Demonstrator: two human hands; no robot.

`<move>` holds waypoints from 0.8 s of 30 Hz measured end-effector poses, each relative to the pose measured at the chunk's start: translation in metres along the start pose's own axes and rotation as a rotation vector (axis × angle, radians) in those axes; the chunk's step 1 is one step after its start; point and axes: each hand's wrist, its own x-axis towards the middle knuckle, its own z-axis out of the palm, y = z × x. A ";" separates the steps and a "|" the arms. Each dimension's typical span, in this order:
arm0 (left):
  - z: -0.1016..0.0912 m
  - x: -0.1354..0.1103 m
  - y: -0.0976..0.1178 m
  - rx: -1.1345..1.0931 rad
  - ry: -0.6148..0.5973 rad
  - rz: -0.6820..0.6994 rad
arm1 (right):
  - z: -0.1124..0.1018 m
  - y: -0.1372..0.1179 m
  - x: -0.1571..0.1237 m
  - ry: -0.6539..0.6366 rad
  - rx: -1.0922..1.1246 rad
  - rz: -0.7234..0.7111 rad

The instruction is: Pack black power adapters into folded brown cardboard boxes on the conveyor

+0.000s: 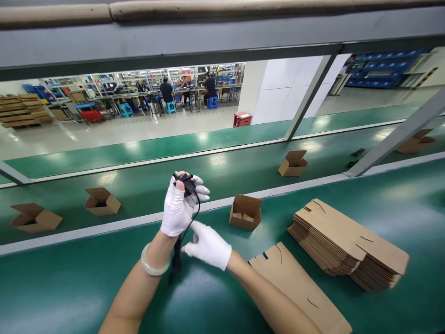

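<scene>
The person's left hand [179, 208], in a white glove with the thumb tip showing bare, is raised above the green bench [69, 297] and closed around a small black corded device [188, 184], its grip snug with the fingers curled behind the device. A black cable [186, 227] drops from the device, passes just beside the wrist and ends in a dark bunch low over the bench. The right hand [208, 246], also gloved, sits just below the left, open in a narrow grip with its thumb and fingers apart. It is right beside the cable, though I cannot tell whether it touches. A pale bangle [155, 262] circles the left wrist. To the right, a stack of flat cardboard carton blanks [347, 241] lies on the bench, and a single blank [295, 283] lies under the right forearm [274, 297]. An open carton [245, 212] stands near the bench's far edge. Other open cartons [102, 202] sit well apart on a second green belt [146, 185]. Farther off, workers [167, 90] sit on blue stools at long benches.
</scene>
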 end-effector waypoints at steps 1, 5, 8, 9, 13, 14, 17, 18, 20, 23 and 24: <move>0.002 -0.005 0.005 0.005 0.006 0.005 | 0.006 -0.001 -0.002 -0.067 0.098 -0.014; 0.001 -0.019 0.015 0.001 0.036 0.033 | 0.018 -0.001 -0.017 -0.251 0.436 -0.025; 0.000 -0.025 0.016 0.010 0.038 0.041 | 0.018 -0.001 -0.030 -0.268 0.534 -0.002; -0.001 -0.027 0.016 0.024 0.038 0.041 | 0.016 -0.002 -0.033 -0.222 0.532 0.007; -0.006 -0.036 0.010 0.098 0.057 0.000 | -0.005 -0.005 -0.045 0.224 0.559 0.016; -0.008 -0.040 0.006 0.124 0.052 -0.040 | -0.013 -0.006 -0.047 0.342 0.580 0.002; -0.012 -0.052 -0.007 0.240 0.025 -0.199 | -0.033 -0.010 -0.052 0.530 0.545 -0.058; -0.012 -0.057 -0.013 0.292 0.019 -0.239 | -0.037 -0.011 -0.053 0.542 0.511 -0.080; -0.009 -0.065 -0.023 0.408 -0.011 -0.263 | -0.042 -0.012 -0.053 0.532 0.445 -0.120; -0.003 -0.072 -0.033 0.562 -0.129 -0.213 | -0.044 -0.009 -0.055 0.524 0.356 -0.139; -0.002 -0.073 -0.036 0.597 -0.171 -0.195 | -0.044 -0.006 -0.056 0.541 0.322 -0.132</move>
